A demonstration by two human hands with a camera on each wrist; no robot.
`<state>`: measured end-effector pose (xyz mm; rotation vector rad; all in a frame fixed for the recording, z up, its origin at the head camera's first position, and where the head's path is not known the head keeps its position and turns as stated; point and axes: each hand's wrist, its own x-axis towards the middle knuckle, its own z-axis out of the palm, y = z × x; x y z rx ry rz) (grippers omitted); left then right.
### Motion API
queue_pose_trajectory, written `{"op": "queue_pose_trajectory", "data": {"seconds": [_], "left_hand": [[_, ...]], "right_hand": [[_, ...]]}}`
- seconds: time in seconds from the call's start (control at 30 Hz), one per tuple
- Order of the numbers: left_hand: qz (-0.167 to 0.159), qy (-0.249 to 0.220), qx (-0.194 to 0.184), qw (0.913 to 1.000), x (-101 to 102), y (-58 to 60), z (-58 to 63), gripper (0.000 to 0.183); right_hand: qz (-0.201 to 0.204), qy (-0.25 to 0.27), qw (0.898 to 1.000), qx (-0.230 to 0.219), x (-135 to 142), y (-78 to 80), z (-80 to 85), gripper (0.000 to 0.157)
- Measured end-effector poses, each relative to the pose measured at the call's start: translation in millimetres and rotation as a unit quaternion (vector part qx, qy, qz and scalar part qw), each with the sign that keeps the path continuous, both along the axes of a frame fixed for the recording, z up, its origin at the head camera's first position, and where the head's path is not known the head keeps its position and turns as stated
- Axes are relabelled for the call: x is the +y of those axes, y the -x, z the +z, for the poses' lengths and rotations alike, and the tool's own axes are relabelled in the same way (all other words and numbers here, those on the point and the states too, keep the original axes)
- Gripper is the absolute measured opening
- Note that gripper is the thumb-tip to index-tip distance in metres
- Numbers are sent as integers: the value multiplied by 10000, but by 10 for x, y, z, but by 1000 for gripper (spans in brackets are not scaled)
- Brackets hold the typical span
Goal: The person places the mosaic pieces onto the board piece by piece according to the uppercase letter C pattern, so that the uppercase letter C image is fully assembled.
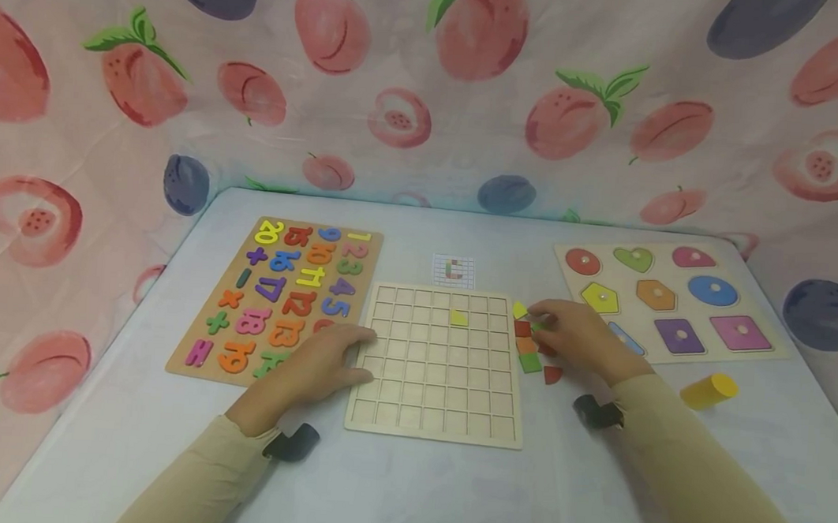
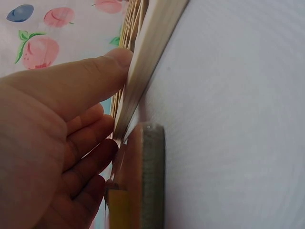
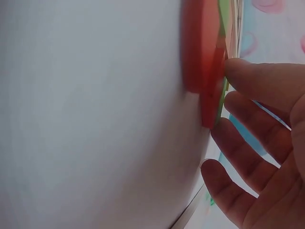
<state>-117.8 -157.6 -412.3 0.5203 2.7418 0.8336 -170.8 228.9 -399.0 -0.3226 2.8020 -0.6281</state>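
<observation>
A square wooden grid board (image 1: 402, 371) lies in the middle, one yellow piece (image 1: 459, 318) in an upper cell. At the board's left edge my left hand (image 1: 321, 363) rests with its fingers extended; the left wrist view shows the thumb touching the rim. My right hand (image 1: 575, 337) is over the small coloured pieces right of the board, thumb and fingers apart. Near its fingertips are another yellow piece (image 1: 519, 309) and a red square (image 1: 523, 328). An orange piece (image 1: 527, 345), a green square (image 1: 530, 363) and a red quarter-round piece (image 1: 553, 374) lie close by. The hand partly covers other pieces.
A number puzzle board (image 1: 193, 356) lies to the left, partly under my left hand. At the right is a knobbed shape puzzle (image 1: 739, 258), with a yellow cylinder (image 1: 709, 391) in front. A small pattern card (image 1: 454, 271) sits behind the grid board.
</observation>
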Motion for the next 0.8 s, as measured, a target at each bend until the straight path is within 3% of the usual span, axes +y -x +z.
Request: {"op": "queue_pose_trajectory", "data": {"seconds": [0.8], "left_hand": [[48,10,-36,10000,-1,-1,-2,57]], "right_hand": [[135,-235,9996,-40,-77,40,1,37]]}}
